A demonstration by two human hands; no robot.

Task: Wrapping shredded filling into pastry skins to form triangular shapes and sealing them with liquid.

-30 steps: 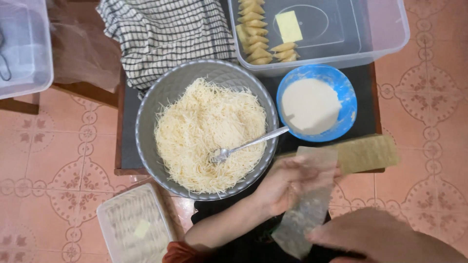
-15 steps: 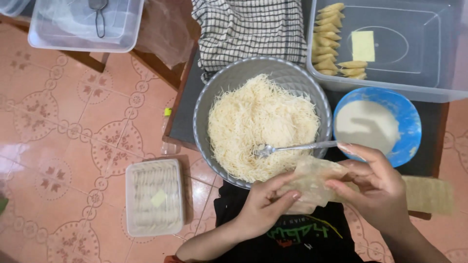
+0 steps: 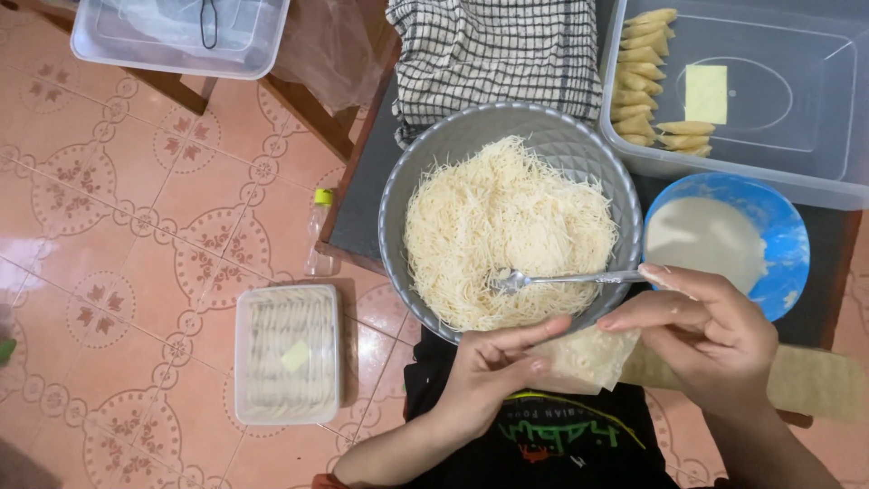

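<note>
My left hand (image 3: pixel 493 376) and my right hand (image 3: pixel 701 330) together hold a thin pale pastry wrapper (image 3: pixel 584 358) just in front of a grey metal bowl (image 3: pixel 434 154). The bowl is full of pale shredded filling (image 3: pixel 507 222), and a metal fork (image 3: pixel 566 279) lies in it with its handle pointing right, close to my right fingers. A blue bowl (image 3: pixel 787 235) with white paste (image 3: pixel 706 237) stands right of the grey bowl. More wrappers (image 3: pixel 819 380) lie on the table edge under my right wrist.
A clear plastic tub (image 3: pixel 815 177) at the back right holds several rolled pastries (image 3: pixel 643 81). A checked cloth (image 3: pixel 493 54) lies behind the grey bowl. On the tiled floor sit a lidded container (image 3: pixel 288 353) and a small bottle (image 3: pixel 319 231). Another clear tub (image 3: pixel 176 36) rests at top left.
The view has swung left and the floor container has come into sight. Both hands stay on the wrapper, which is now held flatter and closer to the grey bowl's rim.
</note>
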